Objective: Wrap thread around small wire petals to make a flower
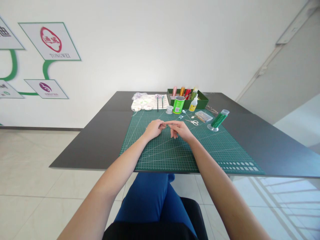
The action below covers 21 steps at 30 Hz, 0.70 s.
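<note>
Bare forearms (122, 168), plain blue trousers (145, 196), black top (150, 231)

The mat (165, 156) is open at near centre; scissors (191, 121) and green spool (219, 120) obstruct far right.

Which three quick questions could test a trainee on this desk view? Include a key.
1. True or false: the bare left hand and bare right hand are both over the green gridded cutting mat.
2. Which stands farthest right in this view: A) bright green cylindrical tin, B) clear-ended spool of green material, C) small clear tub?
3. What colour are the handles of the small, loop-handled scissors lying on the mat?
Key: 1. True. 2. B. 3. White.
</note>
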Available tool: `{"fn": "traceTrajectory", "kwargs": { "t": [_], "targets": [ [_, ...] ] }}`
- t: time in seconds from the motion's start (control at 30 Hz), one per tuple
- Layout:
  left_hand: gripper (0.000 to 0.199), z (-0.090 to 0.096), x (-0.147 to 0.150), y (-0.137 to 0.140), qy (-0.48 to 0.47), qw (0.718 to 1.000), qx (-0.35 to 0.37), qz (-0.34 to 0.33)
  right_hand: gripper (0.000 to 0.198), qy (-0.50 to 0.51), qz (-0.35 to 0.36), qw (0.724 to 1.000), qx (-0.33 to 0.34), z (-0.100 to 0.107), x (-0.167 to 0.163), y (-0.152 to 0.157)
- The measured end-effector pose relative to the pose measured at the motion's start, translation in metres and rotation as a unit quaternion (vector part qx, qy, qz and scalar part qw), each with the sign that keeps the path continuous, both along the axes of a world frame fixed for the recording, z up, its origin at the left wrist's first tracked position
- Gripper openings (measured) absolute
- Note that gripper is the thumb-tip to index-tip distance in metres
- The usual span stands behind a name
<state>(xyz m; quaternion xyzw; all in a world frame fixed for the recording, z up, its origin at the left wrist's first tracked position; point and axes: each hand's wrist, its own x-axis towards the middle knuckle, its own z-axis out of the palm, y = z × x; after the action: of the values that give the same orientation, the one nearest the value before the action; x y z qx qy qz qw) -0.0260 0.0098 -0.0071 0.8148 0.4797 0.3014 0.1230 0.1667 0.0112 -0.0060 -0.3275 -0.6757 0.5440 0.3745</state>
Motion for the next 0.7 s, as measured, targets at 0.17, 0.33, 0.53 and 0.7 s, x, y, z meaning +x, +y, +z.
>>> {"fn": "traceTrajectory", "kwargs": {
  "t": [0.17, 0.33, 0.53, 0.7],
  "targets": [
    [0.013, 0.0002, -0.0013, -0.0006, 0.016, 1.000, 0.001, 0.006, 0.052, 0.012, -0.016, 1.000, 0.006, 0.0051, 0.0027, -0.0028],
    [0.019, 0.0000, -0.0027, -0.0014, 0.044, 0.999, 0.014, -0.006, 0.048, 0.032, -0.034, 0.999, 0.008, 0.0080, 0.0047, -0.0038],
    [0.017, 0.0010, -0.0027, -0.0015, 0.040, 0.999, 0.013, -0.014, 0.045, 0.060, -0.074, 0.995, 0.024, 0.0073, 0.0061, -0.0011],
    [0.013, 0.0003, -0.0026, 0.0007, 0.038, 0.999, 0.019, -0.027, 0.047, 0.088, -0.101, 0.990, 0.035, 0.0060, 0.0089, 0.0022]
  ]
}}
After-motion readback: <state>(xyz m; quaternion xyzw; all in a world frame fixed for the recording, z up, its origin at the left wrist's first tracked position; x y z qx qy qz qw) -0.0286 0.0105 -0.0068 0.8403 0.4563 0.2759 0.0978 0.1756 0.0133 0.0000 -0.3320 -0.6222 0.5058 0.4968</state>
